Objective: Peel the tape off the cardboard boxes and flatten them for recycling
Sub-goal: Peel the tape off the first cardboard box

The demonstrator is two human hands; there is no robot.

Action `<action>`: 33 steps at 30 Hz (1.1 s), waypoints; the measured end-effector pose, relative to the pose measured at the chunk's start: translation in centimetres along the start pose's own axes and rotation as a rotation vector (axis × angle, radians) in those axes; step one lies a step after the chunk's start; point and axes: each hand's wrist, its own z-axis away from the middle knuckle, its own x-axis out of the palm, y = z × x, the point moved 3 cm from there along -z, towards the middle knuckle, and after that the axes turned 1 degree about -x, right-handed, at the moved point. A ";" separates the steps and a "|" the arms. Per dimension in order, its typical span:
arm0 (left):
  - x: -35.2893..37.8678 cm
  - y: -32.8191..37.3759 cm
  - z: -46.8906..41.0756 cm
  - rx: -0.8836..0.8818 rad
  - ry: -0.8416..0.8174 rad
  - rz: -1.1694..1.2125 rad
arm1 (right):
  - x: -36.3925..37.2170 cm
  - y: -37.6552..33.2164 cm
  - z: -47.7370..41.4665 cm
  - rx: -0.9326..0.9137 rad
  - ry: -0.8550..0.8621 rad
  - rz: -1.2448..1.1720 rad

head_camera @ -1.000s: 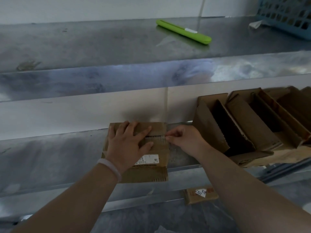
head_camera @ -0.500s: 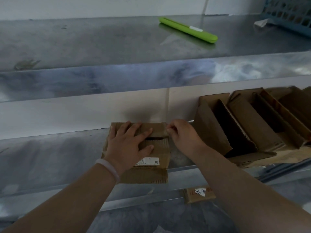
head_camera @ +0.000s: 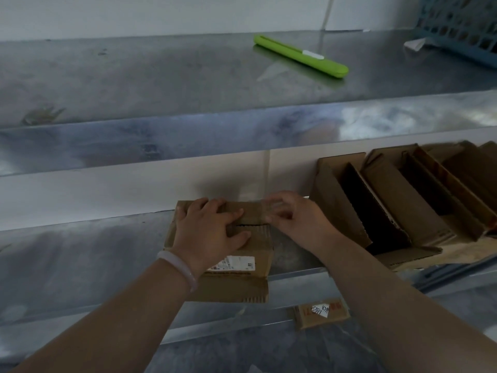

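From the head camera, the left hand (head_camera: 212,232) lies flat on top of a small cardboard box (head_camera: 258,249), fingers straight and spread and the thumb stretched toward the right hand, pressing the flaps down; a pale bracelet (head_camera: 178,266) circles its wrist. The box sits under and just ahead of this hand on a metal lower shelf (head_camera: 80,259), with its near flap hanging over the shelf's front edge and a white label (head_camera: 238,263) showing just below the palm. A dark slit between the two top flaps runs from the left fingertips toward the right hand. The right hand (head_camera: 295,219) is at the box's far right corner with its fingers curled; they are smeared by motion, so whether they pinch anything cannot be told. A faint glossy band (head_camera: 259,208) crosses the far flap between the two hands and could be tape, though this is unclear. Right of the right hand, several opened boxes (head_camera: 376,200) lean against one another on the same shelf. Below the right forearm lies a smaller box with a handwritten sticker (head_camera: 321,313). Well beyond both hands, on the upper shelf (head_camera: 161,76), rest a green cutter (head_camera: 301,56) and, farther right, a blue basket (head_camera: 462,25).
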 end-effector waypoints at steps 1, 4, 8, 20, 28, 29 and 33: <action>-0.1 0.2 -0.1 -0.001 0.015 -0.006 | 0.2 0.1 0.3 0.008 -0.013 -0.042; 0.2 0.3 0.3 0.000 0.067 -0.025 | 0.7 0.7 1.3 0.044 0.025 -0.173; 0.8 0.1 0.7 -0.008 0.122 0.011 | 0.8 2.1 1.3 0.252 0.197 -0.399; 0.5 -1.5 1.3 0.077 0.115 0.083 | 2.3 2.5 0.4 0.046 0.198 0.081; 0.3 -1.7 1.4 0.100 0.099 0.091 | 2.5 2.9 -0.5 0.074 0.185 0.054; 0.3 -1.7 1.4 0.105 0.100 0.086 | 2.6 2.9 -0.6 0.061 0.164 0.065; 0.4 -1.8 1.3 0.122 0.096 0.067 | 2.2 2.3 -1.1 -0.033 0.070 0.255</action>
